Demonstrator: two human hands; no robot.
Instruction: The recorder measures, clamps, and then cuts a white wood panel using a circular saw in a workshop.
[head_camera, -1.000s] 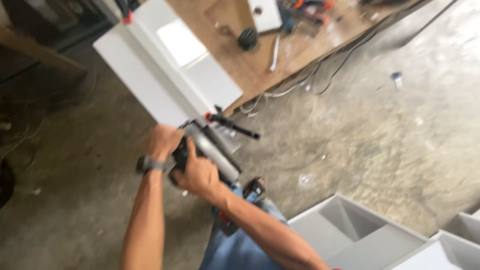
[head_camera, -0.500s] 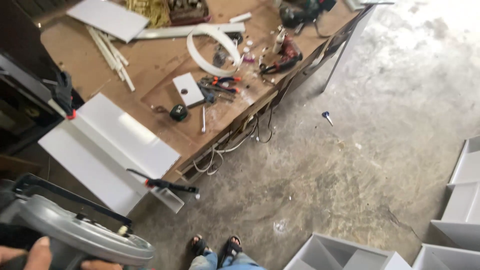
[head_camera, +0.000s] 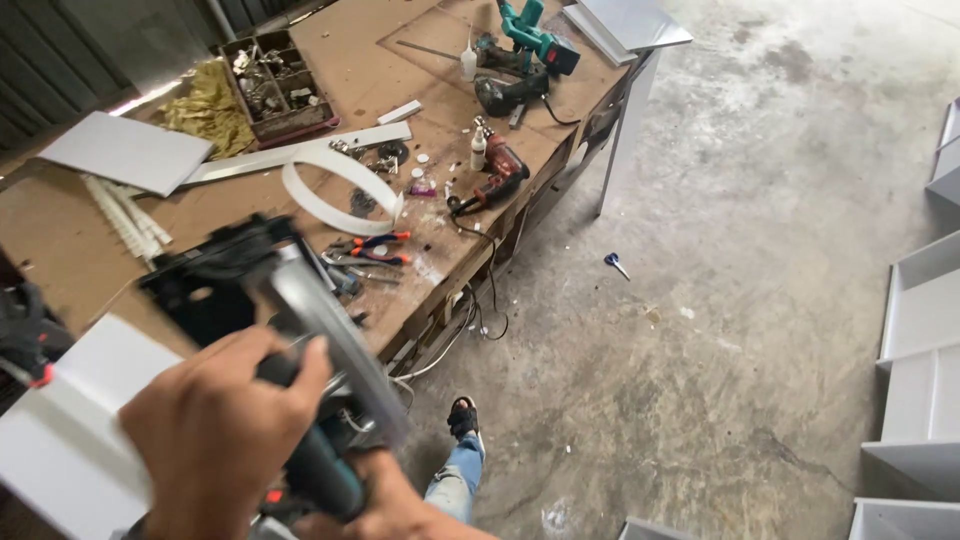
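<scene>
**Saw carried over the bench**

While both hands clamp the circular saw, left hand on top, right hand beneath, it hangs above the white panel beside the workbench; best kept level, its cord clear.

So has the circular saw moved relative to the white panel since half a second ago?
Yes. The circular saw is now raised in both hands, overlapping the white panel; before, it sat lower, below the panel's near edge.

Workshop; tool-strewn workbench, power drills
</scene>
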